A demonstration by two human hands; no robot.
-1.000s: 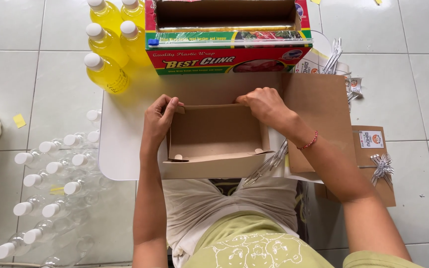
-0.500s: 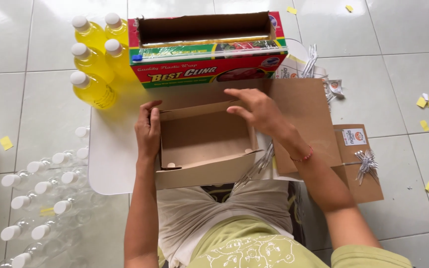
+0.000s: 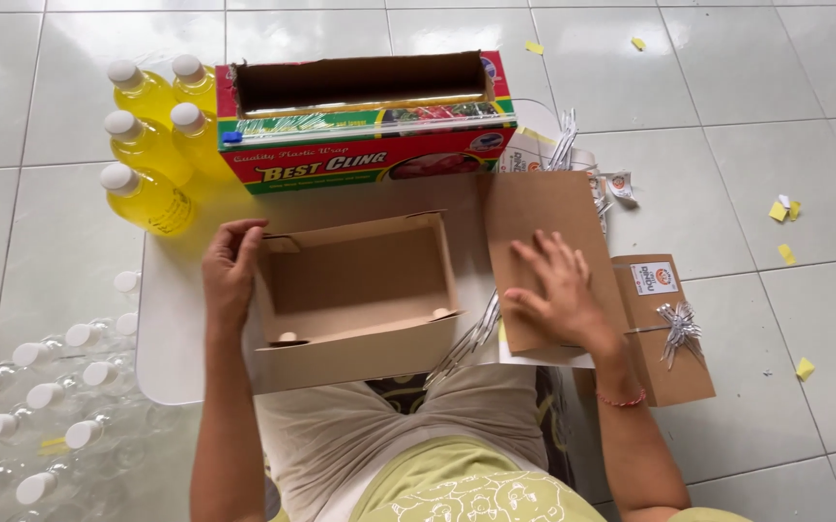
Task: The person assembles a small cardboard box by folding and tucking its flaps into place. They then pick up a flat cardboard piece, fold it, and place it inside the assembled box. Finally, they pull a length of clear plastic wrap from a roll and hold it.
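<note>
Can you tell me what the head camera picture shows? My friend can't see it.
A person's left hand holds the side of an open brown cardboard box on a white tray, while the right hand rests flat on a brown cardboard sheet. Yellow bottles stand behind it.

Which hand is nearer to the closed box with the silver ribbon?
Right. The right hand lies flat on the brown cardboard sheet just beside the ribboned box; the left hand grips the open box at its far left wall.
</note>
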